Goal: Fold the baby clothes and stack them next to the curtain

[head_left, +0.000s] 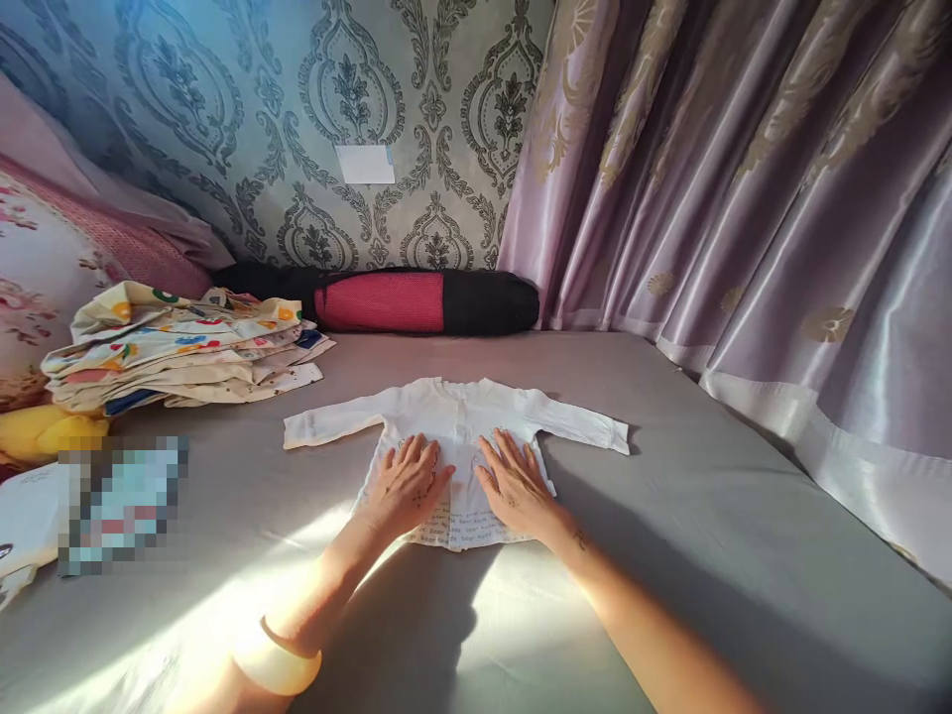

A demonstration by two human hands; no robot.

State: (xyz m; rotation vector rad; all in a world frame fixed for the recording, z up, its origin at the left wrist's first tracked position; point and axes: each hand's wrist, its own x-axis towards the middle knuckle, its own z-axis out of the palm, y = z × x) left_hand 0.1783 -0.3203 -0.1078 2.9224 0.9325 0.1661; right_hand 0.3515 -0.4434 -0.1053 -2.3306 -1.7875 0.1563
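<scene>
A small white long-sleeved shirt (461, 476) lies spread flat, its sleeves stretched out to both sides and its collar pointing away from me. Lines of printed lettering run along its hem, and a front opening goes down the middle. My left hand (411, 481) rests flat on the left half of the shirt front, fingers apart. On the right half lies my right hand (515, 478), also flat with its fingers spread. Both palms cover parts of a print on the chest. Neither hand grips the cloth. A pale bangle (279, 659) circles my left forearm.
The shirt is on a grey bed sheet (691, 555). At the left sit a pile of folded patterned clothes (185, 347), a yellow item (52, 431), a white garment (34, 516) and a blurred-out pack (130, 511). A black-and-red rolled bag (379, 301) lies along the wall; purple curtains (714, 178) hang at right.
</scene>
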